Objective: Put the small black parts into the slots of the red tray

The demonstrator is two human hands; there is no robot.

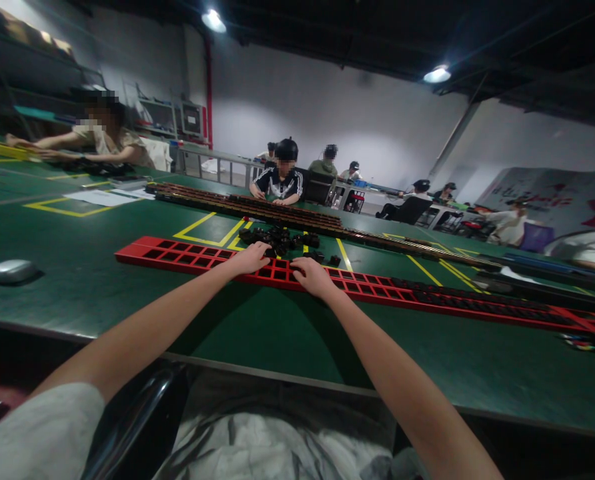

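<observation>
A long red frame (187, 257) with rows of square openings lies across the green table in front of me. Its right part is filled with black pieces (457, 297). Over the middle of the frame, my left hand (250, 260) has its fingers bent together, their tips beside a loose heap of small black parts (282, 237). My right hand (313, 276) is curled at the frame's near side, a short way to the right, fingertips over the openings. Whatever either hand pinches is too small or hidden to make out.
Long dark brown strips (247, 205) lie behind the heap. A silver rounded object (12, 271) sits at the left, and white papers (102, 197) lie farther back. Yellow tape lines mark the green table (142, 300). A person (280, 180) works opposite; another person (104, 137) sits at left.
</observation>
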